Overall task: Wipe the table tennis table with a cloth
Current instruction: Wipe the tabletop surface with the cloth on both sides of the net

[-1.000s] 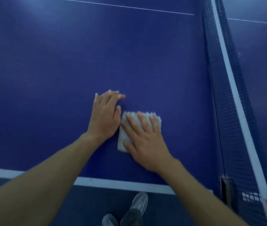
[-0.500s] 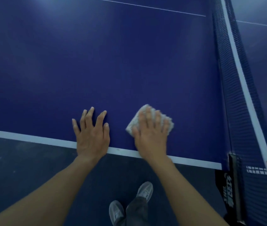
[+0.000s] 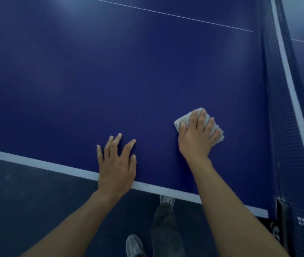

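Okay, right hand (image 3: 197,140) lies flat on the folded pale cloth (image 3: 181,121). Its fingers (image 3: 202,120) are straight and slightly spread, pressing the cloth onto the blue table tennis counter (image 3: 110,80), not curled round it. Cloth pokes out ahead of those fingers and on the thumb side; the rest is hidden under the palm. Left hand (image 3: 116,164) rests flat on bare counter, left of the right fingers and well apart from the cloth. Its fingers (image 3: 127,147) are fanned wide and hold nothing. Its heel covers part of the white edge line (image 3: 36,163). Net (image 3: 277,108) runs to the right of the right fingers, near the cloth but not touching it. Net post (image 3: 283,219) sits at the counter corner, right of the right forearm; its printing is too blurry to read. Thin white centre line (image 3: 184,16) lies far ahead of both sets of fingers. Dark floor (image 3: 26,201) shows behind the left wrist. Grey shoes (image 3: 134,245), probably sneakers, are between the forearms, one partly under the counter edge.
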